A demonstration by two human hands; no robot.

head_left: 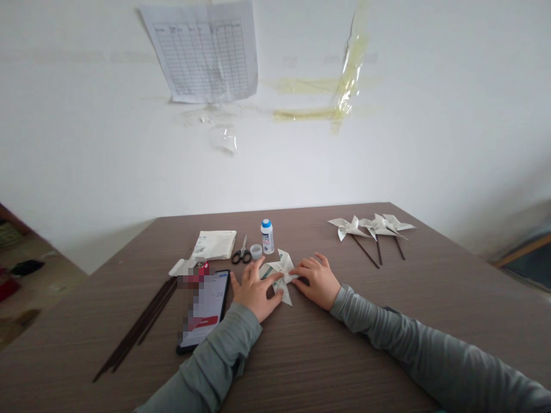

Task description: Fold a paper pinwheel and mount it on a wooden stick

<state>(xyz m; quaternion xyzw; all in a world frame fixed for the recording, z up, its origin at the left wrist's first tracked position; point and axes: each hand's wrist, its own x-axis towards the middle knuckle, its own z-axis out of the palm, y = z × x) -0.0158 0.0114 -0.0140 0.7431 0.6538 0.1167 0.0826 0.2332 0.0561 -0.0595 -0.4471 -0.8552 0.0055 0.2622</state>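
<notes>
A paper pinwheel (284,265) folded from printed paper lies on the table between my hands, its blades spread out. My left hand (253,289) holds it from the left, with the index finger near the centre and the thumb by the lower blade. From the right, the bent fingers of my right hand (317,281) grip the pinwheel close to its middle, and their tips are partly hidden. Just behind stand a white glue bottle (267,238) with a blue top and a small clear cap (256,250). Black-handled scissors (241,254) lie beside the cap.
Several pinwheels (379,225) on dark sticks (363,251) lie at the back right. Left of my hands are a stack of paper squares (214,245), a phone (205,312), a red-and-white packet (189,268) and thin brown sticks (140,327). A white wall (275,172) borders the table's far edge.
</notes>
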